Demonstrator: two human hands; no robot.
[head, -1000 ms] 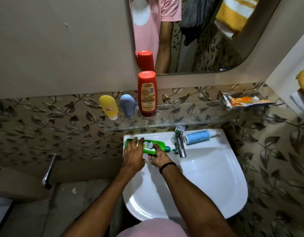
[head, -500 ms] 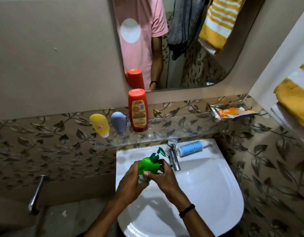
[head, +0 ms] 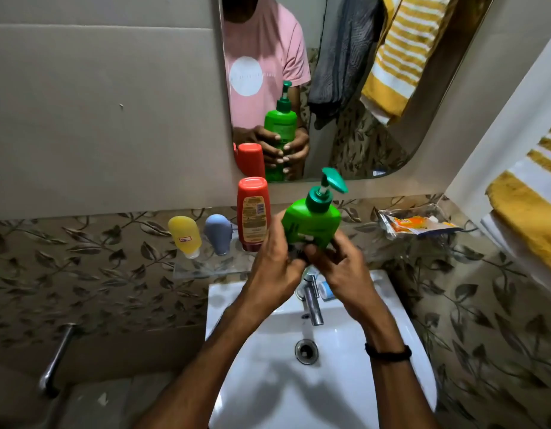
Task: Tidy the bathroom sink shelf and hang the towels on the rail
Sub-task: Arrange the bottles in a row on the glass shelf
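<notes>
A green pump bottle (head: 313,219) is upright in the air above the tap, level with the glass shelf (head: 206,269). My left hand (head: 272,267) and my right hand (head: 341,270) both grip its lower half, fingers curled round it. On the shelf stand a yellow bottle (head: 185,236), a grey-blue bottle (head: 218,233) and a red bottle (head: 253,213). A light blue tube (head: 325,289) lies on the sink rim behind the tap, mostly hidden by my right hand. A yellow-striped towel (head: 528,209) hangs at the right edge.
The white sink (head: 268,382) with its chrome tap (head: 311,305) is below my hands. A clear soap dish holds an orange wrapper (head: 413,224) on the right wall. The mirror (head: 345,88) reflects hanging towels. A metal wall tap (head: 56,357) is low left.
The green bottle lay on the sink rim left of the tap. Both hands picked it up, turned it upright and raised it to shelf height.
</notes>
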